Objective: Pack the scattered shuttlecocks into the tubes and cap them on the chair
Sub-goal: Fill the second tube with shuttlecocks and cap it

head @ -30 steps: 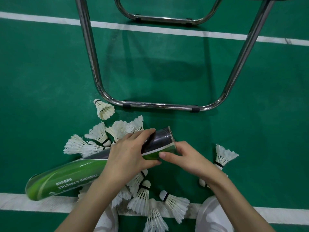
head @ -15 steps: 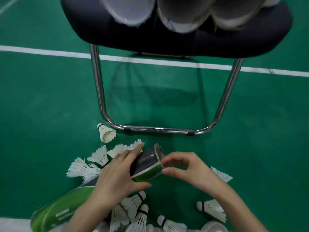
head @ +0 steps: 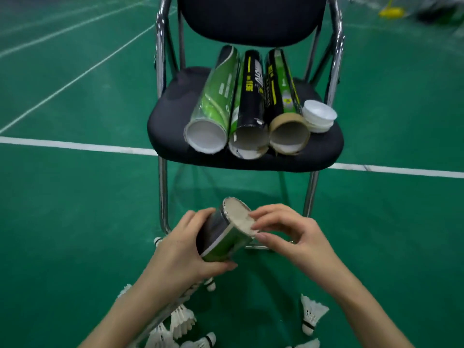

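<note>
My left hand (head: 180,252) grips a green and black shuttlecock tube (head: 223,234) near its top, tilted up toward the chair. My right hand (head: 288,234) has thumb and fingers on the tube's white end (head: 238,217). On the black chair seat (head: 165,126) lie three open tubes side by side: a green one (head: 216,96), a black one (head: 251,104) and a brown-rimmed one (head: 286,116). A stack of white caps (head: 317,116) sits at their right. White shuttlecocks (head: 311,313) lie scattered on the floor below my arms.
The chair's chrome legs (head: 163,192) stand just beyond my hands. A green court floor with white lines (head: 75,145) spreads all around. A yellow object (head: 391,11) lies far back on the right.
My view has lifted from the floor to the chair seat. The tube's end has swung up and now faces me, with my right fingers over its white end.
</note>
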`<state>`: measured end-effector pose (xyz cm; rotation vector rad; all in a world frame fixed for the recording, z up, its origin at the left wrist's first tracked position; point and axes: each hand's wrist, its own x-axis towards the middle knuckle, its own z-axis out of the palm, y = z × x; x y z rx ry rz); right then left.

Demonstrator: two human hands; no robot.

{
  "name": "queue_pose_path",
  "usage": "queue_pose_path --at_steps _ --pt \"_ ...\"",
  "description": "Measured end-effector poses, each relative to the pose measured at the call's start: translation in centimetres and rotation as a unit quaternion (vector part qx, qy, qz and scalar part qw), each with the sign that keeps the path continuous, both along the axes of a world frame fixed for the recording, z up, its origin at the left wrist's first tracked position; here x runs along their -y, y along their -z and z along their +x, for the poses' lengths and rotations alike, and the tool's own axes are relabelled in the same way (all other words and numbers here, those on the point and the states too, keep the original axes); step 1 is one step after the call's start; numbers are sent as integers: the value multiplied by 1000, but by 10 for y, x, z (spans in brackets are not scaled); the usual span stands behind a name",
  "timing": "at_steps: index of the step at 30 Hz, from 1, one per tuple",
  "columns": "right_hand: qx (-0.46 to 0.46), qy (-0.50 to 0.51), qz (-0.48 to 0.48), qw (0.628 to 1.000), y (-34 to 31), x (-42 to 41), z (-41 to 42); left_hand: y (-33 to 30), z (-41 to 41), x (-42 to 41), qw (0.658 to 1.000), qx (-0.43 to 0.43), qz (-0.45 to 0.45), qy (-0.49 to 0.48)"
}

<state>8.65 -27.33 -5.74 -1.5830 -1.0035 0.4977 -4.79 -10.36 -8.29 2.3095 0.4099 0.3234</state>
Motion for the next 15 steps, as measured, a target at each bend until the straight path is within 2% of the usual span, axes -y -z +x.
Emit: queue_pose_path --at_steps 10,15 --pt "55 41 44 997 -76 8 8 -74 11 9 997 82 -9 13" --pt "70 65 36 995 -111 16 21 -108 28 12 993 106 -34 42"
